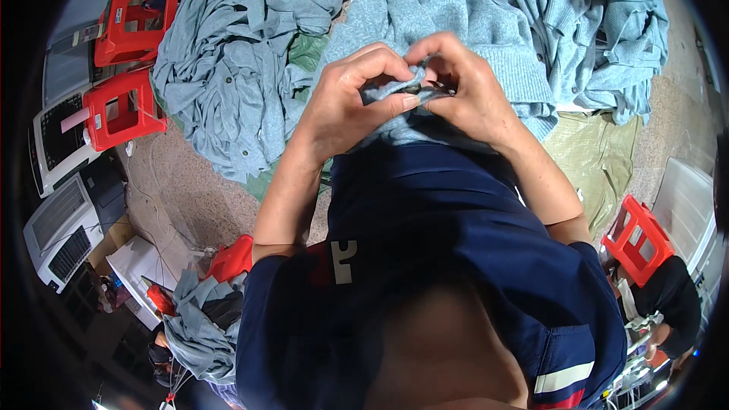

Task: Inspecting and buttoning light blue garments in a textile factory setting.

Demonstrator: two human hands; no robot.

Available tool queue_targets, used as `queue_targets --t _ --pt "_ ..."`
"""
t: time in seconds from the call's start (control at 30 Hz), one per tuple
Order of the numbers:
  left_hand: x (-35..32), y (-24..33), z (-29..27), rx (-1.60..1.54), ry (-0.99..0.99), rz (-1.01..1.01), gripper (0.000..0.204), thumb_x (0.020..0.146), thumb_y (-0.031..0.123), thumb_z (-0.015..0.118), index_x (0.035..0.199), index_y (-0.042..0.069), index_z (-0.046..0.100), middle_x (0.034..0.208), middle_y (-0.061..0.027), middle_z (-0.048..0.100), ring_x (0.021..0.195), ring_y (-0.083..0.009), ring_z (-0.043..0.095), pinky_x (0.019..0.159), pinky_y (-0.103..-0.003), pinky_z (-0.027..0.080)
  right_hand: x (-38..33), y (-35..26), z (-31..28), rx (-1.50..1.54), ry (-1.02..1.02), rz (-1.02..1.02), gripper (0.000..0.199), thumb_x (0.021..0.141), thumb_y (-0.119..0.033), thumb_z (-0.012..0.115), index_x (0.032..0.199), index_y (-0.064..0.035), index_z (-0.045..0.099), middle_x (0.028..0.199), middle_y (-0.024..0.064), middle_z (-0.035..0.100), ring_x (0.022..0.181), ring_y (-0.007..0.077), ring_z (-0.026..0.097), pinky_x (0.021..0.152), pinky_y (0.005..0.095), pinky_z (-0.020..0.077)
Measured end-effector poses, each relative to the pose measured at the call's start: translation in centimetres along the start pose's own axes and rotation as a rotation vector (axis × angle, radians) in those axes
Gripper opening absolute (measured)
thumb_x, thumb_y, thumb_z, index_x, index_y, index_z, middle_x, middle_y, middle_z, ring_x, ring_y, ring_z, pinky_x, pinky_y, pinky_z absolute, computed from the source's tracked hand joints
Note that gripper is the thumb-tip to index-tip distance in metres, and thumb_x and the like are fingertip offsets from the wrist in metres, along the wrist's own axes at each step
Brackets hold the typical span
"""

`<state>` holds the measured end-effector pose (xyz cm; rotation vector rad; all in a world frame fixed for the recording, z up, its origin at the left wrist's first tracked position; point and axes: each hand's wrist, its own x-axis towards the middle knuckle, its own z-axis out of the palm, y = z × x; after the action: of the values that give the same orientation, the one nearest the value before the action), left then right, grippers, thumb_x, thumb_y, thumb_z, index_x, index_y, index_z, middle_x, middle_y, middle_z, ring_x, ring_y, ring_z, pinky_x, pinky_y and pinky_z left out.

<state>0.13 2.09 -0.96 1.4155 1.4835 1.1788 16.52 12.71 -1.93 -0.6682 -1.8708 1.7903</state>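
A light blue-grey knitted cardigan with a ribbed band lies across my lap and the heap in front of me. My left hand is closed on a folded bit of its edge, thumb and forefinger pinched together. Close beside it, nearly touching, my right hand pinches the same bit of knit with curled fingers. Something small and dark shows between the fingertips; whether it is a button, I cannot tell. The fingers hide most of the pinched cloth.
Heaps of similar buttoned knitwear lie at the left and far right, over green sheeting. Red plastic stools and white air coolers stand to the left. Another person sits at lower right near a red stool.
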Motion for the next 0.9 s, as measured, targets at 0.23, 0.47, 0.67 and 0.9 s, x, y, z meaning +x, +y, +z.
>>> queue_targets --t 0.23,0.47,0.67,0.9 --pt "0.0 0.9 0.3 0.126 0.027 0.077 0.025 0.070 0.003 0.079 0.090 0.003 0.063 0.088 -0.0068 0.064 0.079 -0.0191 0.064 0.067 -0.028 0.051 -0.3 1.1 0.1 -0.147 -0.038 -0.007 0.019 0.068 0.007 0.069 0.082 0.0003 0.058 0.079 0.0073 0.062 0.072 0.0172 0.062 0.063 0.0300 0.0493" --pt "-0.2 -0.5 0.3 0.169 0.080 0.210 0.028 0.067 0.006 0.083 0.088 0.005 0.064 0.084 -0.0069 0.065 0.074 -0.0183 0.064 0.061 -0.027 0.050 -0.6 1.4 0.6 -0.109 0.024 -0.050 0.019 0.065 0.010 0.067 0.076 0.0000 0.054 0.078 0.0046 0.062 0.066 0.0115 0.057 0.059 0.0256 0.0457" --pt "-0.7 -0.9 1.0 0.240 0.165 0.367 0.025 0.067 -0.003 0.077 0.086 0.006 0.063 0.081 -0.0073 0.063 0.065 -0.0211 0.060 0.052 -0.028 0.046 -0.9 1.4 0.7 0.034 0.118 -0.034 0.022 0.062 0.012 0.066 0.074 -0.0012 0.054 0.079 0.0015 0.061 0.062 0.0045 0.047 0.054 0.0212 0.0401" --pt "-0.9 -1.5 1.5 0.558 0.238 0.682 0.016 0.068 -0.006 0.067 0.082 0.001 0.061 0.075 -0.0064 0.056 0.061 -0.0192 0.055 0.047 -0.029 0.042 -1.2 1.3 1.0 0.079 0.171 -0.082 0.024 0.062 0.011 0.068 0.073 -0.0016 0.051 0.079 0.0014 0.061 0.060 0.0039 0.046 0.051 0.0208 0.0378"
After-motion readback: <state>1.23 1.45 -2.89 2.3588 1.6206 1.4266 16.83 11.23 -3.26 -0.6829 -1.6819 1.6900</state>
